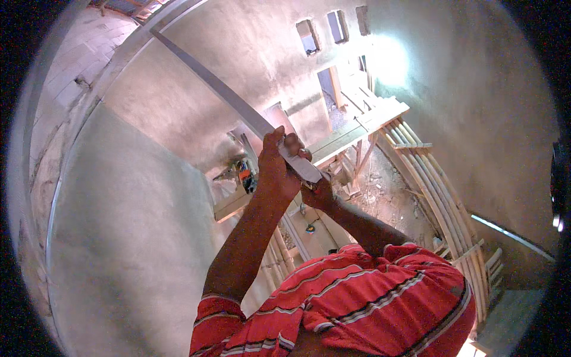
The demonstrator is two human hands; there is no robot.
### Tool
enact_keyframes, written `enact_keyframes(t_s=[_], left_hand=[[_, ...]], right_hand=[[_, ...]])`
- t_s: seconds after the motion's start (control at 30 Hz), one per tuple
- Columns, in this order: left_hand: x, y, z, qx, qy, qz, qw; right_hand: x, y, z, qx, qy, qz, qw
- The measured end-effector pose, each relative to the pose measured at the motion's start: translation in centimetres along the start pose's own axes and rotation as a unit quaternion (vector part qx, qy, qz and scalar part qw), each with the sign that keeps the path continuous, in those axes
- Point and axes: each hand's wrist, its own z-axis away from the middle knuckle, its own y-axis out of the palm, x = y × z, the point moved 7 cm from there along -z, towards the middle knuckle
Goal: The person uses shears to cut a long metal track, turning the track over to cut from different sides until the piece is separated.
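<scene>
A long, pale straight strip [208,83] runs from my hands up and away to the left, where its far end meets a rail [137,38] along the upper wall. My left hand [279,160] is closed round the near part of the strip, fingers over its top. My right hand [318,191] is closed at the strip's near end, just below my left hand; whether it also holds something small there, I cannot make out. An orange and black tool [245,177] lies beyond my left forearm, near a wooden board [229,208].
A plank platform [380,112] crosses before pale plastered walls with window and door openings. A ladder-like bundle of long poles [434,184] curves down the right. Rubble and timber [380,190] lie on the floor below, with a small yellow object [310,228] on a lower surface.
</scene>
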Motion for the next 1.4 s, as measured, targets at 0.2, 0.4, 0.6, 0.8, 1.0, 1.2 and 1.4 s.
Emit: enact_keyframes(t_s=[0.2, 0.4, 0.6, 0.8, 1.0, 1.2, 1.4], left_hand=[[-1.8, 0.4, -1.8, 0.007, 0.032, -0.068, 0.997], [-3.0, -2.4, -1.5, -0.074, 0.005, -0.109, 0.991], [-5.1, -5.7, 0.4, -0.06, 0.055, -0.307, 0.948], [-6.8, -6.8, 0.4, -0.14, 0.104, -0.446, 0.878], [-7.2, -6.7, 0.8, -0.15, 0.15, -0.454, 0.866], [-6.8, -6.4, 0.9, -0.152, 0.151, -0.438, 0.873], [-6.8, -6.6, 0.8, -0.157, 0.171, -0.436, 0.87]], right_hand=[[-4.5, 2.8, 0.9, 0.056, 0.101, 0.013, 0.993], [0.4, -0.4, 3.6, 0.145, 0.141, -0.083, 0.976], [1.2, -5.0, 8.6, 0.271, 0.293, -0.068, 0.914], [3.6, -5.5, 6.1, 0.279, 0.215, -0.079, 0.933], [4.6, -3.8, 4.7, 0.295, 0.256, -0.068, 0.918], [5.5, -2.6, 3.1, 0.25, 0.257, -0.079, 0.93], [5.7, -1.8, 2.9, 0.251, 0.279, -0.057, 0.925]])
